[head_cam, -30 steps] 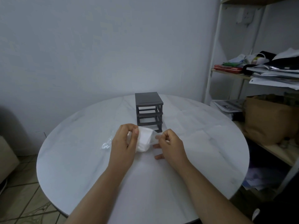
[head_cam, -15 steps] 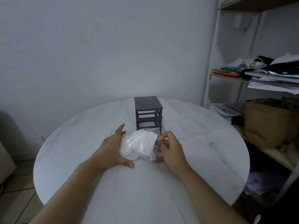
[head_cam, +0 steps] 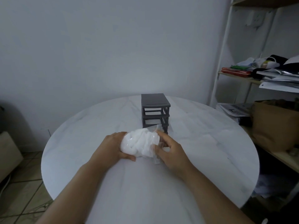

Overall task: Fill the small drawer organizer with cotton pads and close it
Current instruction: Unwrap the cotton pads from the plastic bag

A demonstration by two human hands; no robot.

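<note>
The left hand (head_cam: 113, 147) is curled round the left end of a clear plastic bag of cotton pads (head_cam: 140, 143) and grips it, thumb along the near underside and fingers out of sight behind. The right hand (head_cam: 171, 151) meets the bag from the other side – its fingers are bent in and pinch the loose, crinkled plastic at the right end. The bag is held between the two hands just above the desk (head_cam: 97, 120), a round white top with faint marbling; whether its underside touches the surface cannot be told.

Just behind the bag stands the drawer organizer (head_cam: 155, 110) – dark grey, upright, three tiers high, near the far middle of the desk. A raised flap of the bag's plastic overlaps its lowest tier in this view. Its front shows open frames, with something pale in the middle tier.

To the right, off the desk, a white shelf unit (head_cam: 221, 54) carries stacked papers (head_cam: 278, 85) and a brown paper bag (head_cam: 275, 125). Tiled floor (head_cam: 24, 191) shows at lower left.
</note>
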